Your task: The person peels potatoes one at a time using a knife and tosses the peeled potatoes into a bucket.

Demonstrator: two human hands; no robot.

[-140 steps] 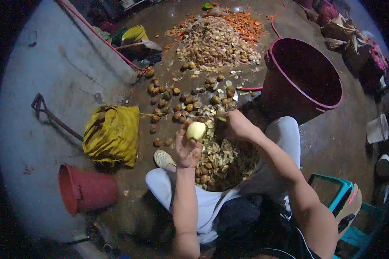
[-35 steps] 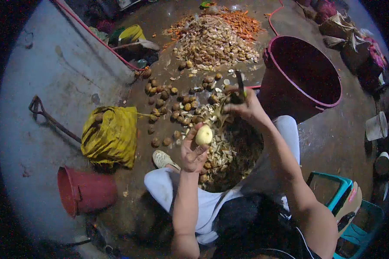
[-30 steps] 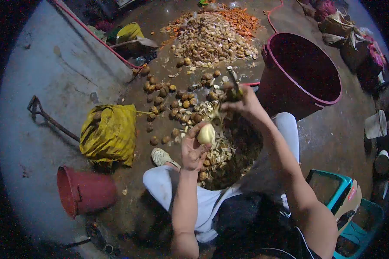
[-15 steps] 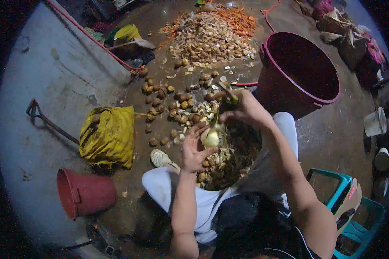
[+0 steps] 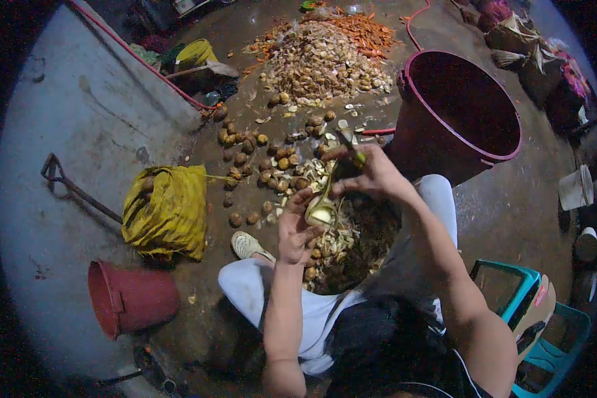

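Observation:
My left hand [image 5: 294, 229] cups a half-peeled, pale round root vegetable, likely a jicama [image 5: 321, 216], in front of my knees. A strip of peel [image 5: 328, 188] rises from it to the fingers of my right hand [image 5: 378, 174]. That hand also grips a small knife [image 5: 359, 158] with a yellow-green handle, its dark blade pointing up and away to the left. Beneath both hands lies a heap of pale peelings [image 5: 338, 247]. Beyond my left hand, several brown unpeeled jicamas [image 5: 265, 176] are scattered on the wet floor.
A big dark-red tub [image 5: 438, 126] stands ahead right. Farther off is a pile of pale peelings [image 5: 325, 63] beside orange scraps [image 5: 371, 33]. On the left are a yellow sack [image 5: 166, 212], a red bucket [image 5: 132, 298] and a shovel handle [image 5: 79, 189]. A teal stool [image 5: 511, 285] is at right.
My left hand has turned the jicama a little, and its peel now curls around it. My right hand has drawn slightly lower with the knife. The surroundings look the same.

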